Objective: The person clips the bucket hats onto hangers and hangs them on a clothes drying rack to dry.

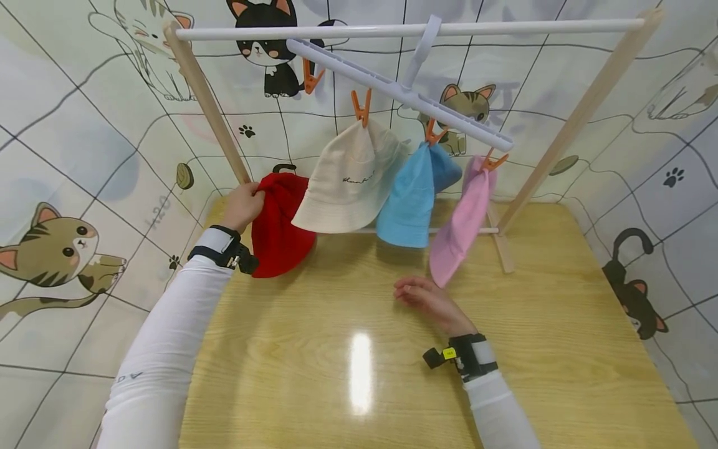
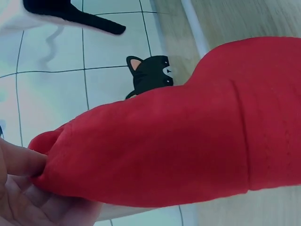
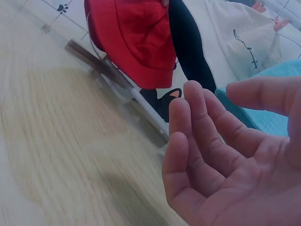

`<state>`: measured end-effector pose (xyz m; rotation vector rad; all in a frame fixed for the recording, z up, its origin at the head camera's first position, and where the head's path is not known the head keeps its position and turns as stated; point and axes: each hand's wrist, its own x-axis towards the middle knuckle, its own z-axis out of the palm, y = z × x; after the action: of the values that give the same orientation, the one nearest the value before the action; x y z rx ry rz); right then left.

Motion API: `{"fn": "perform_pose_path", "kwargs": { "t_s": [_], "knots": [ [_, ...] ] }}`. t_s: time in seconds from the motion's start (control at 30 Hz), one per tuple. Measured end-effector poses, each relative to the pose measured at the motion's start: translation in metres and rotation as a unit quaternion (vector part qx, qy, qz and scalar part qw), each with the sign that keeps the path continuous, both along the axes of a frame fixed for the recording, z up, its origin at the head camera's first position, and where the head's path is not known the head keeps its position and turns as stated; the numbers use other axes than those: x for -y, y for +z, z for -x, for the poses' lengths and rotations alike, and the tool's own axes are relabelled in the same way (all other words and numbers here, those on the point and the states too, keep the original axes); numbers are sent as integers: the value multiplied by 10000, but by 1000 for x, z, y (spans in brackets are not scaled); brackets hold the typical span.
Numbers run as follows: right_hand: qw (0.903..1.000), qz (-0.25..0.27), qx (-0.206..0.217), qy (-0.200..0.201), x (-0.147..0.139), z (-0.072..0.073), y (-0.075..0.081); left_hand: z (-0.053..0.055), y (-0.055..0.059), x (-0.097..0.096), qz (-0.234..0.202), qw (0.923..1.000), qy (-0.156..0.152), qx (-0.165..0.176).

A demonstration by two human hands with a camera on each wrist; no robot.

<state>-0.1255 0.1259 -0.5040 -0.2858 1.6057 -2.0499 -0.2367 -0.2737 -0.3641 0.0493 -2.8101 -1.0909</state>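
Note:
My left hand (image 1: 242, 206) pinches the top of a red bucket hat (image 1: 283, 231), which hangs brim down at the left of the rack. In the left wrist view the thumb and fingers grip the gathered crown of the red hat (image 2: 155, 146). A white hanger (image 1: 392, 90) slants down to the right from the rack's bar. Orange clips on it hold a cream hat (image 1: 342, 181), a blue hat (image 1: 406, 199) and a pink hat (image 1: 462, 218). The leftmost orange clip (image 1: 311, 76) holds nothing. Below the pink hat, my right hand (image 1: 429, 302) is empty, its fingers loosely bent.
The rack has a white top bar (image 1: 241, 33) and wooden legs (image 1: 578, 125) standing on the wooden table (image 1: 297, 362). Tiled walls with printed cats (image 1: 62, 249) enclose the table at the back and sides. A lower white bar (image 3: 148, 113) runs behind the hats.

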Motion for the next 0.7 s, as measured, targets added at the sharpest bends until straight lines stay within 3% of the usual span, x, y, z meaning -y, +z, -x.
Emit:
{"fn": "perform_pose_path", "kwargs": {
  "t_s": [0.23,0.7],
  "knots": [
    [9999,105,-87,92,4,-1,4,-5,12,-13,70,9997,-196,119],
    [9983,101,-501,286,12,7,26,-4,24,-28,-22,9984,-521,196]
  ]
}}
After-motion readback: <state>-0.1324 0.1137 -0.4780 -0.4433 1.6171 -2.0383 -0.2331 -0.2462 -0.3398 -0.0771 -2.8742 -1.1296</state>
